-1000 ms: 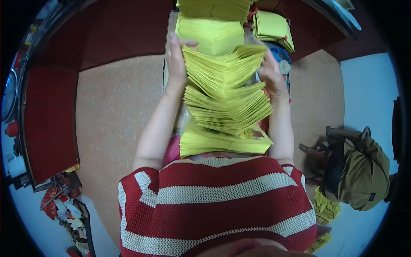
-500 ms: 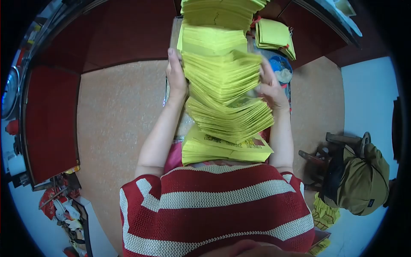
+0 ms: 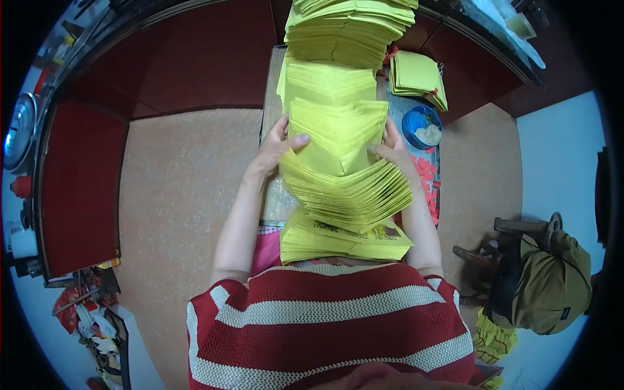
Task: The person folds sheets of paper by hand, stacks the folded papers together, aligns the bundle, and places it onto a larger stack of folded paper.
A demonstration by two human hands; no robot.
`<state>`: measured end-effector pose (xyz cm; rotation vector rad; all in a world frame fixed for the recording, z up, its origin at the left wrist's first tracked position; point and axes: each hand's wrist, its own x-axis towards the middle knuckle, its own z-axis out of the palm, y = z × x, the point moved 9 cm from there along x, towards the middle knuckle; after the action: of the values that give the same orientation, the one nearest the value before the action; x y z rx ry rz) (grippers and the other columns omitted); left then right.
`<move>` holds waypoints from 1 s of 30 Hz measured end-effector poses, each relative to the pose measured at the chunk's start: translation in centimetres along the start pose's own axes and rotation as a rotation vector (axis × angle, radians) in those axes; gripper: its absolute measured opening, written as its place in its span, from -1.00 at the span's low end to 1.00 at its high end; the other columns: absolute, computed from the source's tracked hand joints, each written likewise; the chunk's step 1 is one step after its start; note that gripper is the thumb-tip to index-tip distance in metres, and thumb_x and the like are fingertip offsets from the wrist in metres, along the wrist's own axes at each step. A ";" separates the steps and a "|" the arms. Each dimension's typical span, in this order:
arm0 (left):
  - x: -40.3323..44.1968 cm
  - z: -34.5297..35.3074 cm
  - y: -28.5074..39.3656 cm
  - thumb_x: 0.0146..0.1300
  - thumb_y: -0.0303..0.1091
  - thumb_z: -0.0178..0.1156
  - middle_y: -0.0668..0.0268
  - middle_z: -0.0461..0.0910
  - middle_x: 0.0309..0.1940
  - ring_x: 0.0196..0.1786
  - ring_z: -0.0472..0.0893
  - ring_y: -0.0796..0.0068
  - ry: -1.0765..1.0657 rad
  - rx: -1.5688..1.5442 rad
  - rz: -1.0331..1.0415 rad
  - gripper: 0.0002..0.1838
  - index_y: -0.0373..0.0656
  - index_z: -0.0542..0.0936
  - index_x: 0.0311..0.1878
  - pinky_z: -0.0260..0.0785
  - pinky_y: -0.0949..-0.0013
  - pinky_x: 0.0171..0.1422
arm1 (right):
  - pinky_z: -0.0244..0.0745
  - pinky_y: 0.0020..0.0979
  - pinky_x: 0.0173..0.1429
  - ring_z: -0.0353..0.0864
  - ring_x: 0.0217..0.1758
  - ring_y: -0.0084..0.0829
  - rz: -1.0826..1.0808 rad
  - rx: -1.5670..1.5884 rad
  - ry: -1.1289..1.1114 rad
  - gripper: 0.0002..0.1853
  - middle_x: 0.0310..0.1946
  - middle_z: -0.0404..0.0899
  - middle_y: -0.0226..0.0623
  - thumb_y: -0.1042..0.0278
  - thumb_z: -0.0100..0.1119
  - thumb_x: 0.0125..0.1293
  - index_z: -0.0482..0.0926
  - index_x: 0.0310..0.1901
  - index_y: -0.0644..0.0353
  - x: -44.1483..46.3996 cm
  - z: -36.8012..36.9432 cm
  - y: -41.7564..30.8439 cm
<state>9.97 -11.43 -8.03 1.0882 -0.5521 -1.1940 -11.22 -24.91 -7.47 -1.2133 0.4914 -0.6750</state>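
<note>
A creased bundle of yellow paper sheets (image 3: 338,133) is held upright between my two hands over the table (image 3: 278,198). My left hand (image 3: 278,148) grips its left edge, thumb on the near face. On the right edge, my right hand (image 3: 392,146) holds it with the thumb in front and the fingers partly hidden behind. Nearer me lies a fanned yellow stack (image 3: 348,195), and below that a printed yellow stack (image 3: 344,240) by my shirt. Beyond the held bundle stand another folded bundle (image 3: 331,81) and a tall yellow pile (image 3: 351,32).
Right of the stacks are a blue bowl (image 3: 421,127) with pale contents, red paper pieces (image 3: 426,179) and a tied yellow packet (image 3: 416,75). A chair with an olive backpack (image 3: 552,279) stands at the right. Dark red cabinets (image 3: 195,65) line the far side.
The held bundle has been drawn narrower and more even between my hands, and both thumbs have come onto its near face. The view has shifted so the table appears lower.
</note>
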 end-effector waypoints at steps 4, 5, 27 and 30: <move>-2.0 2.8 3.1 0.02 -0.32 0.57 0.09 0.43 0.35 0.38 0.42 0.25 -0.119 0.263 0.034 0.03 -0.28 0.16 0.51 0.23 0.26 0.51 | 0.30 -0.40 0.43 0.39 0.38 -0.45 -0.006 -0.081 -0.024 -0.09 0.34 0.38 -0.23 0.70 0.17 0.09 0.05 0.53 0.26 -0.9 2.7 -3.1; -2.3 3.2 4.1 0.00 -0.31 0.57 0.10 0.43 0.34 0.38 0.42 0.25 -0.128 0.290 0.067 0.02 -0.28 0.19 0.50 0.23 0.26 0.51 | 0.30 -0.40 0.43 0.39 0.37 -0.44 -0.026 -0.044 -0.002 -0.09 0.34 0.39 -0.24 0.71 0.18 0.08 0.07 0.52 0.27 -1.0 3.1 -4.2; -6.5 1.9 -0.1 0.58 0.12 -0.20 0.24 0.63 -0.44 -0.37 0.62 0.51 0.112 0.081 0.220 -0.37 -0.29 0.61 -0.21 0.49 0.47 -0.22 | 0.35 -0.42 0.35 0.52 0.20 -0.42 0.009 -0.087 0.091 -0.25 0.16 0.55 -0.17 -0.15 0.04 0.49 0.24 0.42 0.36 -4.6 -0.5 -2.3; -6.3 3.9 -0.3 0.57 0.18 -0.26 0.19 0.65 -0.41 -0.34 0.64 0.46 0.003 0.143 0.176 -0.30 -0.32 0.60 -0.17 0.51 0.44 -0.15 | 0.32 -0.39 0.37 0.51 0.23 -0.40 -0.047 -0.003 0.135 -0.25 0.19 0.53 -0.15 -0.17 -0.02 0.51 0.24 0.43 0.35 -4.8 -0.2 -3.3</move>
<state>4.58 -7.05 -5.54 1.1373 -0.7251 -1.0110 -15.46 -22.38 -4.38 -1.1904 0.5776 -0.7997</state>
